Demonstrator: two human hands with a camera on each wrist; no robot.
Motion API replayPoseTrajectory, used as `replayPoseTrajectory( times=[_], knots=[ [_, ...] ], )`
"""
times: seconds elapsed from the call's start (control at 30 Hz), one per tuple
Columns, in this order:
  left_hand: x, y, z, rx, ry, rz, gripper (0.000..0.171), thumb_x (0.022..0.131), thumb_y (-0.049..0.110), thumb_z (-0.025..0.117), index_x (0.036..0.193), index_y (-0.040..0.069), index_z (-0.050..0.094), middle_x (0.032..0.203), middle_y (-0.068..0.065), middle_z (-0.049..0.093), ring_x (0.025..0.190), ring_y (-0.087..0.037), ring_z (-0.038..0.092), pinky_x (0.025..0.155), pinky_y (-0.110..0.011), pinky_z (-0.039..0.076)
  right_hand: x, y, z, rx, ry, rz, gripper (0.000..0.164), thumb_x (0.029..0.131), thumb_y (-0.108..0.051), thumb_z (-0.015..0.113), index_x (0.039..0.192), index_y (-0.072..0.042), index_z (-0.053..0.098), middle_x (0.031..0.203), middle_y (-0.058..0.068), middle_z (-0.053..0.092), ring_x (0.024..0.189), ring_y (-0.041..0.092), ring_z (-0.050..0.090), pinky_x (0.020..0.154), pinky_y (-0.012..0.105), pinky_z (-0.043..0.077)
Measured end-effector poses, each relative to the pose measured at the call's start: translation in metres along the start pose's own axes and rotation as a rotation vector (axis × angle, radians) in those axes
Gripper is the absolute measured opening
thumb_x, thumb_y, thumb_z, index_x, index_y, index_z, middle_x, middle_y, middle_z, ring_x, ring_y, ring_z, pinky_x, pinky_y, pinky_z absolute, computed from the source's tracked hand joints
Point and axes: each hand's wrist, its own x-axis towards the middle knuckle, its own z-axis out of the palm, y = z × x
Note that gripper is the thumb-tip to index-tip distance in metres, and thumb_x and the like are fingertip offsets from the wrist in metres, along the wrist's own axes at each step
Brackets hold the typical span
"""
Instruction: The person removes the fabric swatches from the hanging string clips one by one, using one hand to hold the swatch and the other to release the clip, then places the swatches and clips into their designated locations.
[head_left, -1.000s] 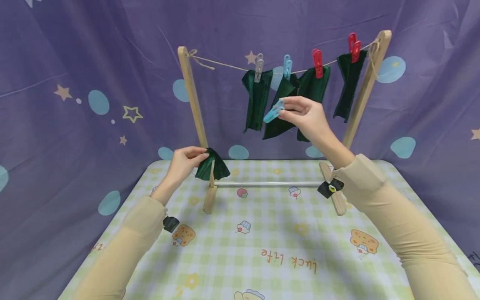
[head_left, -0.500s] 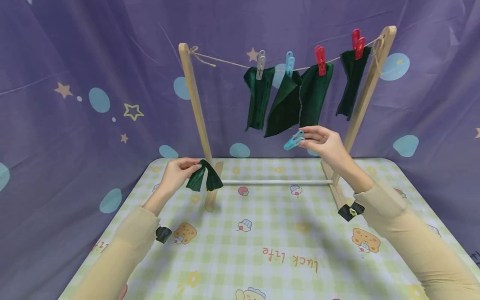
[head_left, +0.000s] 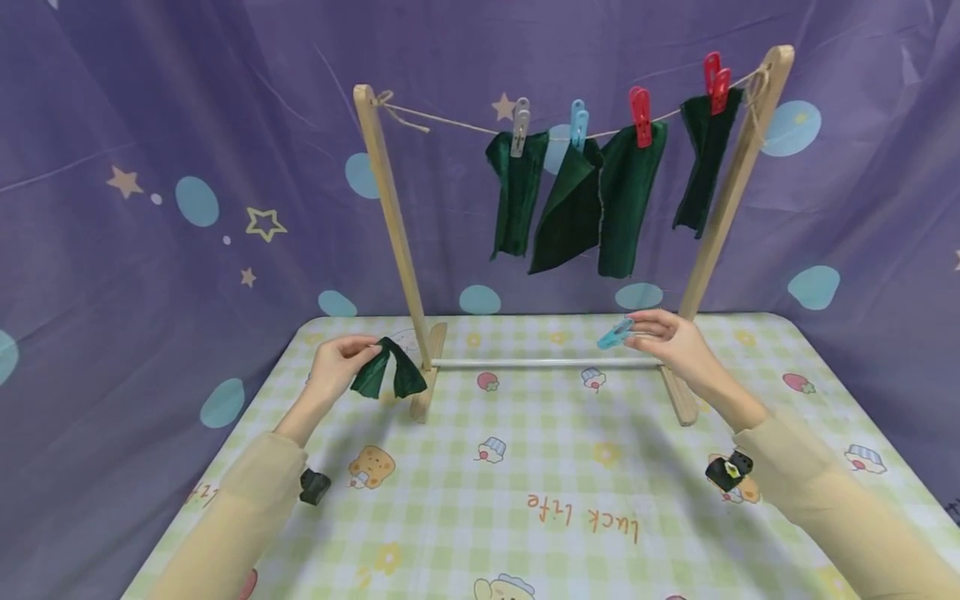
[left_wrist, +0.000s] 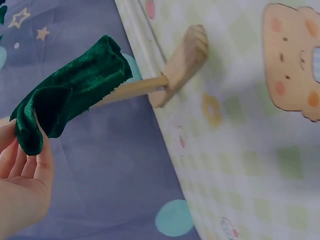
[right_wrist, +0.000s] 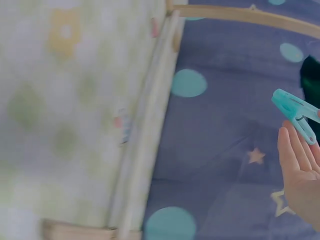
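My left hand (head_left: 335, 367) pinches the top of a small dark green velvet cloth (head_left: 408, 377) beside the rack's left foot. In the left wrist view the cloth (left_wrist: 82, 80) droops over in a fold from the fingers of the left hand (left_wrist: 27, 185). Between thumb and fingers my right hand (head_left: 671, 346) holds a light blue clothespin (head_left: 617, 333), near the rack's right post. The same clothespin (right_wrist: 295, 110) shows in the right wrist view, above the palm of the right hand (right_wrist: 302, 170).
A wooden rack with a left post (head_left: 392, 208) and right post (head_left: 735, 192) carries a twine line (head_left: 450, 127). Several green cloths hang there from a grey clothespin (head_left: 521, 129), a blue clothespin (head_left: 578, 125) and red clothespins (head_left: 641, 117). A white bar (head_left: 547, 363) joins the feet above the checked tablecloth (head_left: 480, 517).
My right hand has come down and to the right with the blue clothespin, away from the hanging cloths. My left hand has moved down and left, carrying the green cloth.
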Motion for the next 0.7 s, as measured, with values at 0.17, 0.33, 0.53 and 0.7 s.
replayPoseTrajectory(
  times=[0.17,0.33,0.53,0.7],
  knots=[
    [0.002,-0.016,-0.004,-0.021,0.032,-0.008,0.033,0.087,0.024,0.058,0.106,-0.002,0.062,0.096,-0.018,0.064,0.068,0.003,0.055,0.062,-0.015,0.047,-0.009,0.028,-0.004,0.002,0.005,0.045,0.051,0.084,-0.022,0.061,0.124,0.004,0.042,0.106,-0.004,0.058,0.09,-0.005,0.054,0.079,0.012,0.043],
    [0.004,-0.03,-0.007,-0.024,0.05,-0.021,0.032,0.087,0.023,0.057,0.107,-0.002,0.062,0.098,-0.02,0.062,0.067,0.004,0.054,0.061,-0.015,0.047,-0.017,0.049,-0.006,-0.005,-0.007,0.058,0.05,0.084,-0.02,0.062,0.122,0.007,0.043,0.101,-0.007,0.061,0.087,-0.005,0.055,0.078,0.012,0.043],
    [0.006,-0.043,-0.006,-0.002,0.058,-0.053,0.033,0.088,0.023,0.057,0.107,-0.003,0.061,0.099,-0.02,0.062,0.067,0.003,0.054,0.061,-0.016,0.047,-0.025,0.062,-0.006,-0.095,-0.025,0.078,0.05,0.085,-0.02,0.06,0.124,0.006,0.044,0.119,0.022,0.051,0.104,0.018,0.054,0.086,0.03,0.044],
    [0.009,-0.052,-0.005,0.015,0.06,-0.087,0.033,0.087,0.025,0.057,0.108,-0.001,0.062,0.101,-0.02,0.061,0.069,0.002,0.053,0.063,-0.015,0.046,-0.027,0.073,-0.008,-0.103,-0.033,0.089,0.05,0.084,-0.019,0.061,0.124,0.006,0.044,0.121,0.025,0.048,0.113,0.039,0.044,0.09,0.04,0.041]
  ],
)
